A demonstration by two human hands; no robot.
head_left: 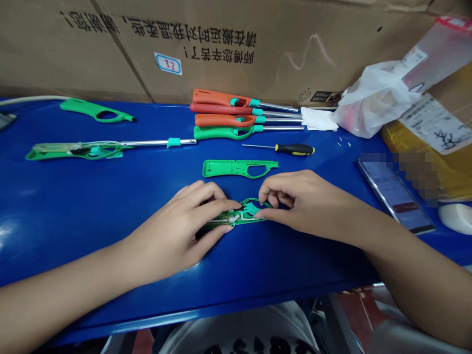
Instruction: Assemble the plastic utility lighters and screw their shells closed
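An opened green lighter body (243, 215) lies on the blue table between my hands, its teal trigger (251, 209) and thin white wire showing. My left hand (188, 221) is closed around its left end, thumb on the near side and index finger on the far side. Thumb and fingers of my right hand (291, 201) pinch at the right end, by the trigger loop; my fingers partly cover that end. Just beyond lies a loose green half shell (236, 168). A black and yellow screwdriver (295, 149) rests farther back.
Assembled orange and green lighters (224, 119) lie in a row near the cardboard box (221, 73). Another opened lighter (92, 149) and a green shell (98, 110) are at left. A phone (396, 196), a plastic bag (372, 101) and a white mouse-like object (456, 218) sit at right.
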